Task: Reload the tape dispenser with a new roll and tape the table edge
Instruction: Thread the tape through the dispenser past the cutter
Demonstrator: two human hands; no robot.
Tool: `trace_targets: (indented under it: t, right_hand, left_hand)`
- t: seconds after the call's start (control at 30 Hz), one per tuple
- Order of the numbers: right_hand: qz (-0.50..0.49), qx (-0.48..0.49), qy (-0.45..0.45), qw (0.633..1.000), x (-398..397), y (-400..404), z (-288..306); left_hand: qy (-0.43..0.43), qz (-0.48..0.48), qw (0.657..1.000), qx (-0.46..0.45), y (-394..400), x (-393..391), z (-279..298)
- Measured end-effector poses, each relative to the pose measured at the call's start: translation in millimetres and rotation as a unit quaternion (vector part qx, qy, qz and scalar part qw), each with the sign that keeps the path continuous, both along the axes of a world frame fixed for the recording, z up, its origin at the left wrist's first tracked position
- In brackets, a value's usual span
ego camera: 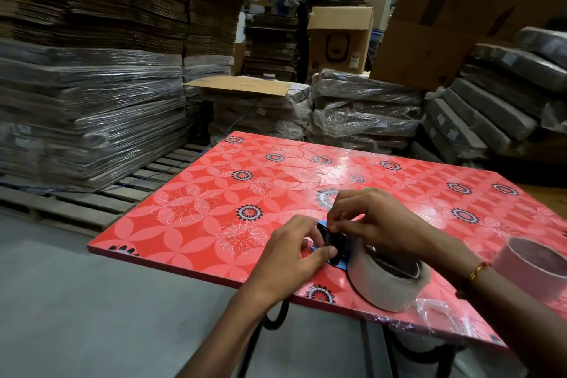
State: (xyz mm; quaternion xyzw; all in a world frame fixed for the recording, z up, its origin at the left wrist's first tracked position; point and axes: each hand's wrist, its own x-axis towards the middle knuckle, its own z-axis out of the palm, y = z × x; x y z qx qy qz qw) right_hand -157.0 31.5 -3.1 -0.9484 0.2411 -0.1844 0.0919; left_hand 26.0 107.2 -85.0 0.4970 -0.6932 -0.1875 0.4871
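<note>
A blue and black tape dispenser (330, 245) lies flat on the red flowered table (214, 202), near its front edge. A roll of clear tape (389, 282) sits on the dispenser's hub. My left hand (294, 252) pinches the black front part of the dispenser from the left. My right hand (374, 221) reaches over from the right, fingertips closed on the same front part, where the tape end seems to be; the tape end itself is too clear to make out. A second tape roll (535, 270) stands at the right edge.
A crumpled clear wrapper (435, 310) lies by the table's front edge. Black metal table legs (276, 316) show below. Wrapped stacks of flat cardboard (92, 95) on wooden pallets (101, 202) stand at the left and behind. Bare grey floor (92, 301) lies at the lower left.
</note>
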Motion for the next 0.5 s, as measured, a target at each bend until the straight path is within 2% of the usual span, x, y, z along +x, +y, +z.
trace_targets:
  t: [0.13, 0.23, 0.3, 0.4, 0.47, 0.5]
  right_hand:
    - [-0.042, 0.125, -0.022, 0.991, 2, -1, 3]
    - [-0.038, 0.325, -0.066, 0.943, -4, 2, 10]
    - [-0.044, 0.398, -0.121, 0.908, -13, 7, 14]
    - [-0.095, 0.374, -0.195, 0.902, -22, 21, 13]
    - [-0.154, 0.292, -0.172, 0.928, -22, 33, 3]
    - [-0.172, 0.216, -0.143, 0.950, -21, 38, -4]
  left_hand:
    - [-0.051, -0.003, 0.999, -0.010, -3, 2, 1]
    - [-0.049, 0.015, 0.999, -0.010, -3, 2, 2]
    - [-0.051, 0.027, 0.998, -0.008, -4, 2, 1]
    - [-0.045, 0.037, 0.998, -0.002, -4, 0, 1]
    - [-0.040, 0.045, 0.998, 0.005, -4, -2, 1]
    - [-0.038, 0.049, 0.998, 0.008, -4, -3, 1]
